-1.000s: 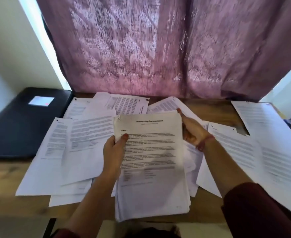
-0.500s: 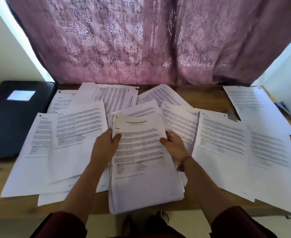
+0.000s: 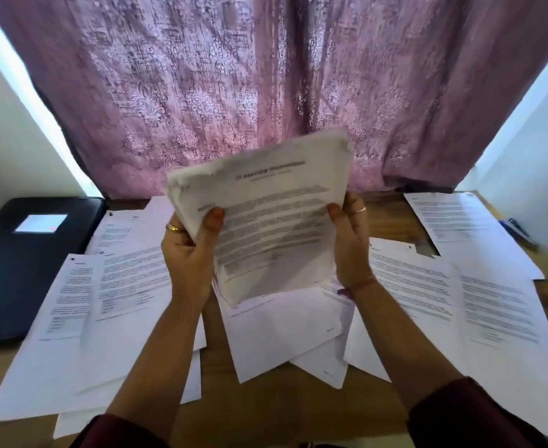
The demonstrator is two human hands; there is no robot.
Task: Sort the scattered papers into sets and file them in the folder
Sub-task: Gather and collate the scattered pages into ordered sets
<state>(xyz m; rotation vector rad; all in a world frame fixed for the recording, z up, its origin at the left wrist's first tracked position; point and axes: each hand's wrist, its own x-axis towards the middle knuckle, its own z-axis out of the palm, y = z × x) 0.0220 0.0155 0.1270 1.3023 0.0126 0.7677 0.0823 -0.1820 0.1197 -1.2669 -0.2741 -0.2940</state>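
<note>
A thick stack of printed papers [image 3: 272,215] is lifted off the table, tilted, its top corners fanned and blurred. My left hand [image 3: 187,257] grips the stack's left edge, thumb on the front page. My right hand [image 3: 352,244] grips its right edge, thumb on the front. More printed sheets [image 3: 120,295] lie scattered and overlapping over the wooden table [image 3: 285,402], left, centre and right. A black folder [image 3: 17,263] with a pale label lies closed at the far left.
A purple patterned curtain [image 3: 266,85] hangs right behind the table. White walls flank it. A blue pen-like object [image 3: 518,229] lies at the table's far right edge. Papers on the right [image 3: 492,305] reach past the table's front edge.
The stack lay flat on the table under both hands; now both hands have raised it up and tilted it toward the curtain. Loose sheets beneath it are uncovered.
</note>
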